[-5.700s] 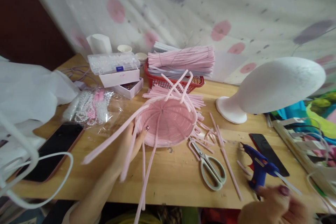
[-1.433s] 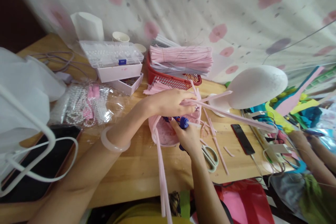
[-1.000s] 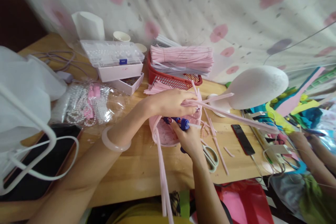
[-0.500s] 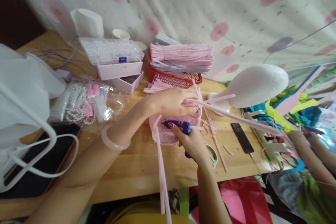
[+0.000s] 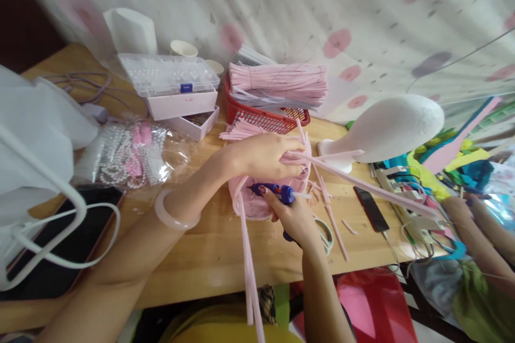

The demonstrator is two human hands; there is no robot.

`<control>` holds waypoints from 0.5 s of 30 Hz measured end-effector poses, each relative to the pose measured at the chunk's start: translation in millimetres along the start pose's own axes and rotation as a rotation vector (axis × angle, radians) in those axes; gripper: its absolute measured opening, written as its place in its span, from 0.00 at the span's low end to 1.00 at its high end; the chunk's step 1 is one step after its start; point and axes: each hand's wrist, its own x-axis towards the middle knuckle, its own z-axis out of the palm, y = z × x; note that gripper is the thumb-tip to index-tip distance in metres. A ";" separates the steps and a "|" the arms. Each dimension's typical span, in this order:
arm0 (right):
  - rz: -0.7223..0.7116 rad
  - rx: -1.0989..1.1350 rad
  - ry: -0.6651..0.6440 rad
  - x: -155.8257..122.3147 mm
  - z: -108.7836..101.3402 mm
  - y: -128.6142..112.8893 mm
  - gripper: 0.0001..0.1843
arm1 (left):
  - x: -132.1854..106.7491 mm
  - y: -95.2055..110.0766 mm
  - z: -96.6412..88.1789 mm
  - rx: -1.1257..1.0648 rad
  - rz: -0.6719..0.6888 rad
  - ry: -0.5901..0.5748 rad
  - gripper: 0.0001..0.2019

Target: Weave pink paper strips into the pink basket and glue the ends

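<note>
A pink basket-like piece made of fuzzy pipe cleaners [image 5: 263, 211] lies on the table in front of me. My left hand [image 5: 273, 156] reaches over its far side, fingers closed around pink pipe cleaners [image 5: 362, 183] whose long ends stick out to the right. In my right hand [image 5: 292, 217] is a blue glue gun [image 5: 277, 192], its nozzle pointing left into the pink piece. A clear glue stick pokes out of the gun's back. More pink strands [image 5: 249, 262] hang from the piece's near left side over the table edge.
A red basket [image 5: 261, 119] of pink pipe cleaners stands behind, near a white foam head [image 5: 394, 128]. Scissors [image 5: 324, 236], a phone [image 5: 370, 209] and a power strip [image 5: 406, 198] lie right. Bagged beads [image 5: 129, 155] and a tablet [image 5: 60, 246] are left. Another person's arms [image 5: 478, 241] are far right.
Almost nothing differs. Both hands keep their hold and place, and the view has shifted very slightly.
</note>
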 end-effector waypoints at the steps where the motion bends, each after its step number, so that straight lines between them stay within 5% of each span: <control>1: 0.024 -0.002 -0.009 -2.7 -1.3 -0.8 0.28 | 0.2 0.2 0.4 0.006 0.000 -0.002 0.21; 8: 0.057 -0.025 -0.029 -14.8 -4.2 2.3 0.28 | -5.8 2.0 1.2 -0.021 0.026 -0.034 0.27; 15: -0.092 0.025 0.080 -13.8 15.8 20.7 0.24 | -25.9 -2.3 -24.3 -0.069 0.095 -0.403 0.47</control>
